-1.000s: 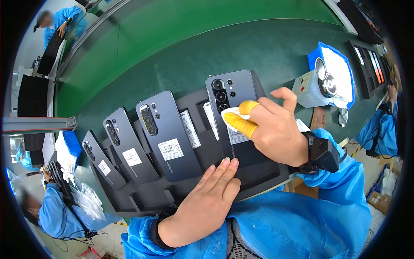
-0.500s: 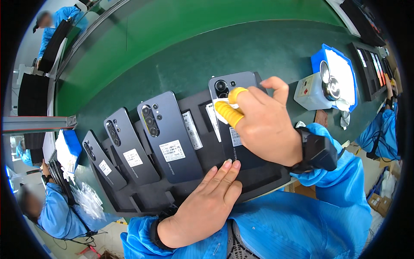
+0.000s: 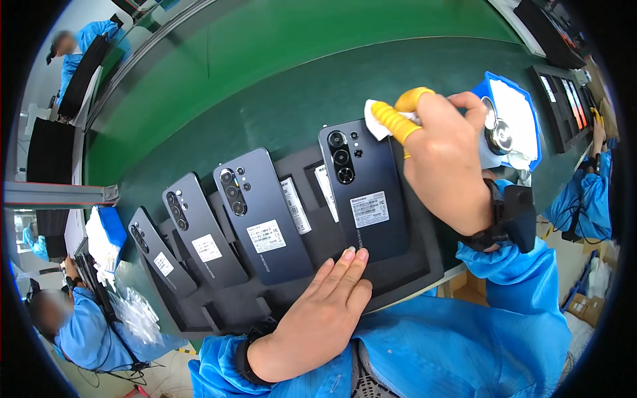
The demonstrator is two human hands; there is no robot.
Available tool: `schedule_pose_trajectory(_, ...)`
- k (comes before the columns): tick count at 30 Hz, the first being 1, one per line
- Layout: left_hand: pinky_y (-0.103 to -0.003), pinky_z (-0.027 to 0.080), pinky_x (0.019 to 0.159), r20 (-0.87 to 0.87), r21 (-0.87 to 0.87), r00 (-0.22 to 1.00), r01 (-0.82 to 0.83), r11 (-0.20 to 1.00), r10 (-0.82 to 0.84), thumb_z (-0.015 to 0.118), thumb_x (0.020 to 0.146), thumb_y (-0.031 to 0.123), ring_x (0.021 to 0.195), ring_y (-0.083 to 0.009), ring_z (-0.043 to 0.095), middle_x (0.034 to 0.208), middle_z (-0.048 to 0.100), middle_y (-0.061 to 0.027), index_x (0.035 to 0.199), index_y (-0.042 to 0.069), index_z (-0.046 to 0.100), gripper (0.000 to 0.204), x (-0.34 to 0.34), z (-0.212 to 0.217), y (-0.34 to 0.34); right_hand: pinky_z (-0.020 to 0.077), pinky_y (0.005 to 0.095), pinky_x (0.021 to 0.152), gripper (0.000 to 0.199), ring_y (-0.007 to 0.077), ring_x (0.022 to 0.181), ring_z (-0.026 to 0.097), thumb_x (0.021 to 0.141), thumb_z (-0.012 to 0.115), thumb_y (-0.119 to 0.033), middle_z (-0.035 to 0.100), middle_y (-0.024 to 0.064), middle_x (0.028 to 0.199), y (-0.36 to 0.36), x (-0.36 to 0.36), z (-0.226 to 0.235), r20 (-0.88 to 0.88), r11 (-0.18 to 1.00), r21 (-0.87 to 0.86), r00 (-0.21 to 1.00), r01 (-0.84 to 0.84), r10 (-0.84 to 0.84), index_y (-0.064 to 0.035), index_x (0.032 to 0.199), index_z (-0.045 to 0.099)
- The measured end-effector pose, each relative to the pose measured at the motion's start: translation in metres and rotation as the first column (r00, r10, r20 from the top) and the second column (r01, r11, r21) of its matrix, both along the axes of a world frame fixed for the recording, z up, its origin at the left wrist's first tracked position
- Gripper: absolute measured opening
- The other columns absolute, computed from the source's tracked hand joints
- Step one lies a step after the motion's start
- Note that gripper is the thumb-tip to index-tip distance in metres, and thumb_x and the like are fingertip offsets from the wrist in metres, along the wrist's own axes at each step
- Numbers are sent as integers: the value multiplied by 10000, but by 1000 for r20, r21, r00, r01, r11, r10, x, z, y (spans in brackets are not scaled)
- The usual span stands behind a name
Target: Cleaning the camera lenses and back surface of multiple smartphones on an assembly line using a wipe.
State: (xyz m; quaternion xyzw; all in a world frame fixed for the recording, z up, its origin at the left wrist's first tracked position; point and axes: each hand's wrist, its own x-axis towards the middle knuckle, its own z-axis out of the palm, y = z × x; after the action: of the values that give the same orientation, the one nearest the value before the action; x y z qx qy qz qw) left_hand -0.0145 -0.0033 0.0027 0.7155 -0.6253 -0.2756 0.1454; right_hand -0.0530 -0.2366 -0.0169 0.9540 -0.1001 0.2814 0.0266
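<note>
A white wipe (image 3: 375,123) is pinched in my right hand (image 3: 446,162), which wears yellow finger cots on its thumb and forefinger. That hand is at the upper right corner of the rightmost dark phone (image 3: 379,237). My left hand (image 3: 313,318) lies with fingers stretched out, its fingertips touching this phone's lower edge. The phone is back up, showing its cameras and a white label. Three more dark phones lie back up to its left: one (image 3: 275,192) beside it, another (image 3: 199,222), and the leftmost (image 3: 154,249). All rest on a black foam tray (image 3: 320,235).
On the right stands a blue bin (image 3: 536,149) of white wipes, with a round metal-topped container (image 3: 499,138) before it. Another blue bin (image 3: 118,225) and clear plastic bags (image 3: 138,315) are at the left. Co-workers sit at both sides.
My right hand has moved up and right with the wipe, off the rightmost phone's camera area, uncovering its back and label. My left hand stays in place.
</note>
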Motion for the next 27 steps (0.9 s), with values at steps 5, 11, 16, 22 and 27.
schedule_pose_trajectory(5, -462, 326, 1125, -1, -24, 1000, 17, 1000, -17, 497, 892, 30, 1361, -382, 392, 1430, 409, -288, 1100, -32, 536, 221, -2, 0, -1, 309, 479, 921, 196, 188, 891, 575, 729, 648, -41, 606, 37, 954, 13, 1, -16, -66, 996, 22, 994, -86, 87, -73, 895, 747)
schedule_pose_trajectory(11, -468, 312, 1131, 17, -36, 1000, -7, 999, 8, 489, 892, 28, 1372, -382, 377, 1441, 390, -291, 1102, -32, 532, 223, -4, -2, 2, 322, 435, 905, 239, 200, 878, 587, 706, 640, 9, 620, 42, 934, 8, -12, 10, -16, 999, -3, 999, 32, -32, -64, 909, 742)
schedule_pose_trajectory(16, -476, 315, 1126, 58, -75, 998, -13, 997, 17, 530, 876, 46, 1368, -380, 383, 1420, 418, -278, 1104, -26, 534, 240, -6, 4, 12, 339, 404, 865, 236, 250, 862, 592, 677, 632, 59, 640, 78, 942, -12, -48, 52, 30, 946, -180, 963, 268, -267, -14, 882, 723)
schedule_pose_trajectory(22, -426, 429, 951, 45, -86, 982, -179, 980, 184, 788, 723, 164, 1119, -348, 512, 1076, 530, -152, 974, 21, 613, 338, 2, 15, 55, 362, 424, 844, 146, 302, 846, 592, 664, 642, 69, 618, 126, 914, -34, -95, 43, -14, 899, -203, 917, 387, -398, 43, 795, 700)
schedule_pose_trajectory(27, -405, 432, 924, 58, -8, 979, -198, 980, 198, 802, 723, 218, 1112, -337, 518, 1101, 541, -151, 979, 21, 615, 373, 2, 7, 73, 351, 416, 862, 216, 285, 854, 586, 645, 632, 89, 605, 103, 900, -27, -92, 44, -31, 881, -193, 895, 432, -445, 14, 829, 716)
